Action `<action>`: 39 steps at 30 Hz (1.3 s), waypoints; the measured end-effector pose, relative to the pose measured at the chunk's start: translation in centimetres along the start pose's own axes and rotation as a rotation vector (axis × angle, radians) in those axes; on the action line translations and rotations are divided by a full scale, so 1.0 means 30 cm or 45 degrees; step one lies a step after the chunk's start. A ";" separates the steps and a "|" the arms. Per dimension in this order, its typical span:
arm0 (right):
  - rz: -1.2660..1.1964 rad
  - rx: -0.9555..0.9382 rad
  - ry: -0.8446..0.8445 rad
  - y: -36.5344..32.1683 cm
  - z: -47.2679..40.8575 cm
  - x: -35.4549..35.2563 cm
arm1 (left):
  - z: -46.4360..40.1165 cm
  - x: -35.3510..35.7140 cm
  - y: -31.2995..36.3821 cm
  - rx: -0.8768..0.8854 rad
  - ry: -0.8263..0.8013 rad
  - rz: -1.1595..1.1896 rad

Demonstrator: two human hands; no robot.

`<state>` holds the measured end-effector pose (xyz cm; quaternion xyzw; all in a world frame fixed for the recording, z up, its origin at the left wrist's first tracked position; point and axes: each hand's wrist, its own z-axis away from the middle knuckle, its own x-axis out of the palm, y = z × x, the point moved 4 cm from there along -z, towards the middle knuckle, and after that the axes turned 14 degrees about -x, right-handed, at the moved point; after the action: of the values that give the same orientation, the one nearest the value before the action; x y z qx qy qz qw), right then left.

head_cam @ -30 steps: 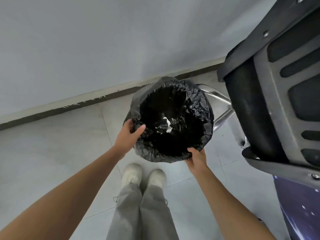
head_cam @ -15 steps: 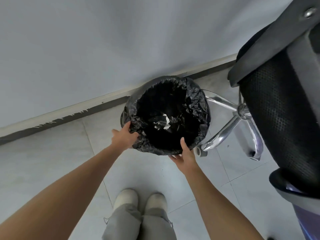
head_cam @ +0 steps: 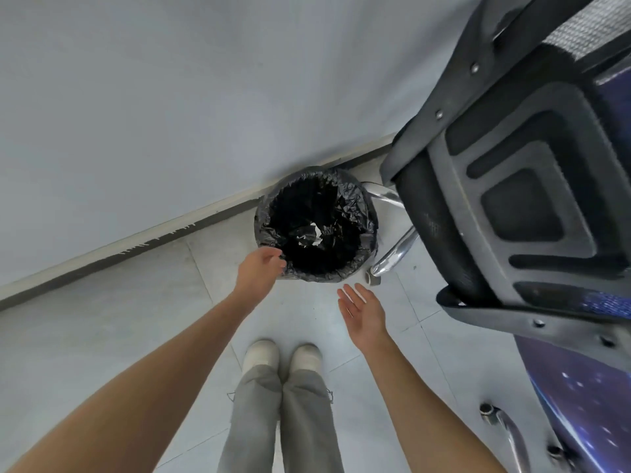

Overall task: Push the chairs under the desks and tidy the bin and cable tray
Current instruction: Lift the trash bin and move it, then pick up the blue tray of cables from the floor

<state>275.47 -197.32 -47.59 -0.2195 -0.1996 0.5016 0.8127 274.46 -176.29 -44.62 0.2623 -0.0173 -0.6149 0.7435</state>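
Note:
A round bin (head_cam: 367, 213) lined with a crinkled black bag stands on the tiled floor against the wall's skirting. A scrap of white paper (head_cam: 312, 233) lies inside it. My left hand (head_cam: 259, 271) hovers at the bin's near left rim with loosely curled fingers, holding nothing. My right hand (head_cam: 362, 310) is off the bin, palm up, fingers straight, a little in front of it. A black mesh office chair (head_cam: 505, 199) stands right beside the bin on the right.
One chrome leg of the chair base (head_cam: 392, 257) with a castor reaches to the bin's right side. Another chrome leg (head_cam: 508, 431) shows at the lower right. A grey wall (head_cam: 170, 97) runs behind. My feet (head_cam: 283, 358) stand on the floor tiles.
Both hands gripped the bin's rim and set it lower near the wall. Now they have let go and drawn back; the right hand has opened.

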 end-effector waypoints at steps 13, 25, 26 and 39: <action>1.378 -1.077 -0.448 -0.525 0.977 -0.046 | 1.008 -0.214 0.258 0.755 -0.205 -0.443; 0.570 -0.929 0.590 -0.264 1.533 -0.420 | 1.253 -0.137 0.198 0.900 -0.932 -1.025; 0.490 -0.907 0.671 -0.205 1.581 -0.432 | 1.269 -0.120 0.181 0.907 -0.993 -1.096; -0.525 -0.469 1.738 0.525 1.987 -0.405 | 1.664 0.218 -0.338 0.993 -1.792 -2.073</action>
<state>226.48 -192.64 -8.52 -0.5737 0.2325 0.0485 0.7839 249.46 -201.83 -7.71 0.0061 -0.4443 -0.8772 -0.1820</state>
